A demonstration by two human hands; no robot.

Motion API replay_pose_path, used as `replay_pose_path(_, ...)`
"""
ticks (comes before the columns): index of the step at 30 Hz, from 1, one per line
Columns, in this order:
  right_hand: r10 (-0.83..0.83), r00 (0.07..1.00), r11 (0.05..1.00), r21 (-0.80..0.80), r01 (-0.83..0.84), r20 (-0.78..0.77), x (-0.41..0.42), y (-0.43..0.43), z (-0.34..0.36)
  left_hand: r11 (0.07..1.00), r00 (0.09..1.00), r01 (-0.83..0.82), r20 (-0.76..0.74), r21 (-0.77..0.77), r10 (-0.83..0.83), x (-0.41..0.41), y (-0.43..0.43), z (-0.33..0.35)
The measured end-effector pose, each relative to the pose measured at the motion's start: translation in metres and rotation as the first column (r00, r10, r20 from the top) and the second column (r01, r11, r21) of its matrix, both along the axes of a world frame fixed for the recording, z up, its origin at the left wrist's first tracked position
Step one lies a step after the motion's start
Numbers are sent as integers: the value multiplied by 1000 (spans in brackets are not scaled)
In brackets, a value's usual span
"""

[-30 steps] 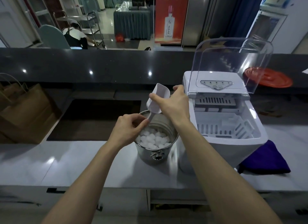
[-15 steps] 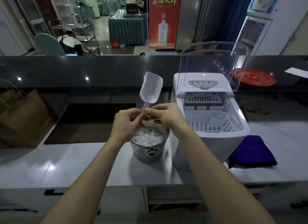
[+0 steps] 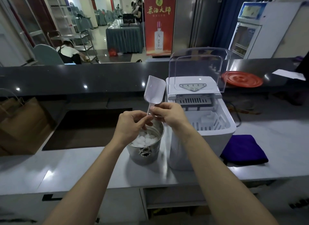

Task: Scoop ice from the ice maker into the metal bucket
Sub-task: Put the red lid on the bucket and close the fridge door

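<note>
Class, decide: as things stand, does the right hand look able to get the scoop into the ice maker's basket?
Probably yes: the right hand pinches the scoop beside the ice maker, whose clear lid stands raised, leaving the basket open above.

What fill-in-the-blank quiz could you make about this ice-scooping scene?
1. The left hand and right hand both pinch the white scoop by its ____.
2. The metal bucket holds ____.
3. The metal bucket stands just ____ of the ice maker.
4. The ice maker's clear lid is ____.
Missing words: handle; ice; left; open.
</note>
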State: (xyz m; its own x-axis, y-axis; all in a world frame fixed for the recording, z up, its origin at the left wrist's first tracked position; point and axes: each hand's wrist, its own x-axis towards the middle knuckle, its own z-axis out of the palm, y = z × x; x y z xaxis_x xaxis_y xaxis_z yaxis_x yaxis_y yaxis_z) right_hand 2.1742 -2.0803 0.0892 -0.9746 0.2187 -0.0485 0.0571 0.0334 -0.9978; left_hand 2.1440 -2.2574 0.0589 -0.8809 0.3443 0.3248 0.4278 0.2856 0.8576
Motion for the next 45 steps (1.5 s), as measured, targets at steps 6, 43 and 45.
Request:
replay_pose_path(6,29,999,999,-18,-29,38,1,11,2,999,1000,-1,-29,-41,-1,6,6,0)
replay_pose_path(43,-123,989,821,568,54,84,7,-18,6,982,979,-190,72,16,189,-24,-54,-13)
replay_pose_path(45,-158,986,863,493,110,56,16,1,22,986,985,-158,77,46,154,-26,-40,-3)
